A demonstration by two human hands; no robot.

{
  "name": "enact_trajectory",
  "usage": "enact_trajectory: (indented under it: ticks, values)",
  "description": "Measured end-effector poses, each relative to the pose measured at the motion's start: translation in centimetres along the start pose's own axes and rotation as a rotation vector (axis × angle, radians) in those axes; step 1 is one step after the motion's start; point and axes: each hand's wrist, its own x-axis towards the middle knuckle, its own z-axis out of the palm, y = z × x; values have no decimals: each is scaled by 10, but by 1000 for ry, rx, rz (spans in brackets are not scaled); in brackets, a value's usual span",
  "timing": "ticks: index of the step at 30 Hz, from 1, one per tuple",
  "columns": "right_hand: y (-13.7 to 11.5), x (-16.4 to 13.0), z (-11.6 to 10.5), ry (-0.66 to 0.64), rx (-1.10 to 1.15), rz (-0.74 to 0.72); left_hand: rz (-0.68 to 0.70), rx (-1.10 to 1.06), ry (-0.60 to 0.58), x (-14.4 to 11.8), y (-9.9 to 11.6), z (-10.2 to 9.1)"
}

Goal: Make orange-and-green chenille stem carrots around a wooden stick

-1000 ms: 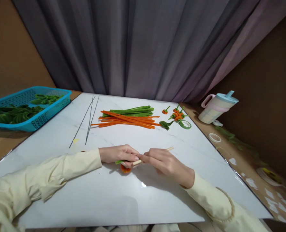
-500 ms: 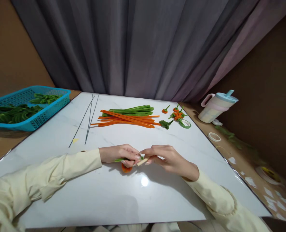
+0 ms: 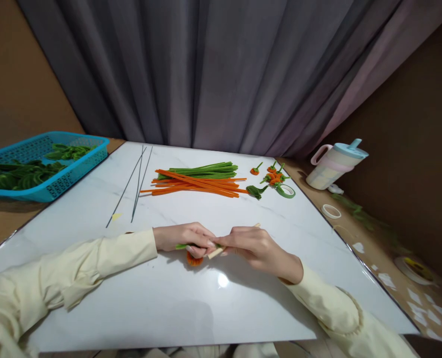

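Note:
My left hand [image 3: 194,238] is closed on a green pipe cleaner [image 3: 181,246]. Below its fingers shows a small round orange pipe-cleaner piece [image 3: 194,259], partly hidden by them. In my right hand [image 3: 256,247] is a thin pale wooden stick [image 3: 215,253], slanting past the fingers, with its far end above the knuckles. Both sets of fingertips meet around a bit of green beside the stick. How the green wraps there is too small to tell. The hands are low over the white table [image 3: 161,308].
Orange pipe cleaners [image 3: 202,186] and green pipe cleaners [image 3: 206,170] lie ahead. Small orange pieces with green stems [image 3: 276,176], a green leaf shape [image 3: 257,191] and green tape [image 3: 287,191] sit right. Dark wires [image 3: 136,191] and a blue basket [image 3: 49,191] are left; a lidded cup [image 3: 327,166] stands right.
My right hand has turned and its fingers have come down over the stick against the left fingertips. The stick's far end now shows above the knuckles. My left hand has barely moved.

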Motion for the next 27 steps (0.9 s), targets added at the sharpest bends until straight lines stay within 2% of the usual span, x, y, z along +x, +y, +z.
enact_trajectory:
  ticks: [8,15,22,27]
  values:
    - [-1,-2,8,62,-85,-30,21,13,13,-1,1,1]
    - [-5,-3,13,53,-304,-23,43,47,21,-1,3,3]
    - [-11,-2,8,-151,-342,96,22,88,-26,-2,2,1]
    - [-17,3,6,-250,-450,81,28,107,-30,-2,2,0]
